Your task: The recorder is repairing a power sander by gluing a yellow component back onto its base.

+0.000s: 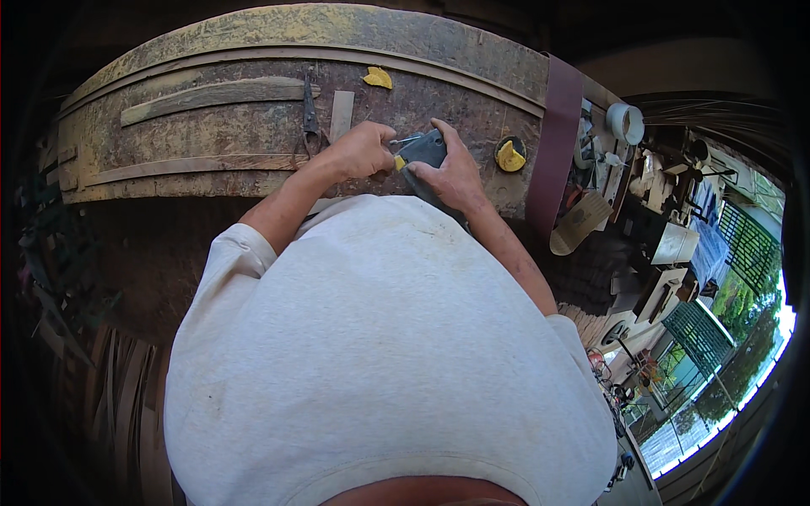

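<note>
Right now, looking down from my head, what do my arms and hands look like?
Both your left hand and right hand are ungloved, and no watch or band shows at either wrist. The forearms are bare below short, loose, off-white sleeves. The matching shirt has a few faint brownish stains.

No text, label, brand, number or sign can be read. The brown belt hanging over the bench shows a tan underside at its curled lower end, with faint dark marks there that may be print; they are too small and blurred to make out as letters or figures.
</note>
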### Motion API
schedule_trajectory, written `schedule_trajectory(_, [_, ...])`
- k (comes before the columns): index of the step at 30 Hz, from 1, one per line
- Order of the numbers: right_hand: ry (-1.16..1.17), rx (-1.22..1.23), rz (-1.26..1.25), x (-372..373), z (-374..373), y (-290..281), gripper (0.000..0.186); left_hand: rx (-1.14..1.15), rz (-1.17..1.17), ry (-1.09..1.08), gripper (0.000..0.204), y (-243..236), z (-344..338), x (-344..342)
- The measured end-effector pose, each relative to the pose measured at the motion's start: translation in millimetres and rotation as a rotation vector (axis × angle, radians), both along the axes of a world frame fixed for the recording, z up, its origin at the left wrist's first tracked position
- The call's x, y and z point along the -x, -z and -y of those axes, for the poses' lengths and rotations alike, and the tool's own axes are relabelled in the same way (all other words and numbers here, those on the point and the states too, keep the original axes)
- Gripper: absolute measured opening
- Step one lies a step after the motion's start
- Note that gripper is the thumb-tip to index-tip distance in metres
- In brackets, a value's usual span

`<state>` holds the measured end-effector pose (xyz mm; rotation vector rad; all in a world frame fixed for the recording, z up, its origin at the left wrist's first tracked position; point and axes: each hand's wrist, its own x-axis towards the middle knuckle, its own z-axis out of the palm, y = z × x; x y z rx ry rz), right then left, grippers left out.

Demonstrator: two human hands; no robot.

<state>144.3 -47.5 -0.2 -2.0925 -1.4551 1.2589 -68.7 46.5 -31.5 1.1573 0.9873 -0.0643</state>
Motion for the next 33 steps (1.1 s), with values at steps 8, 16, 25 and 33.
schedule_trajectory(8, [0.049, 0.014, -0.005, -5.0, -3.2, -1.1, 0.097, 0.075, 0.018, -0.227, 0.019, 3.4, 8.1, -4.0])
schedule_trajectory(16, [0.102, 0.079, 0.091, 8.5, -8.4, -5.6, 0.086, -0.051, -0.05, -0.12, 0.016, -0.8, 5.2, -7.1])
schedule_trajectory(25, [0.138, 0.028, 0.108, 4.3, -5.6, 3.1, 0.086, -0.534, -0.125, -0.046, 0.019, -13.3, 18.5, -14.2])
schedule_trajectory(33, [0.148, 0.081, 0.172, 10.9, -9.7, 1.3, 0.089, 0.18, 0.073, -0.486, 0.019, -6.2, 35.3, -3.5])
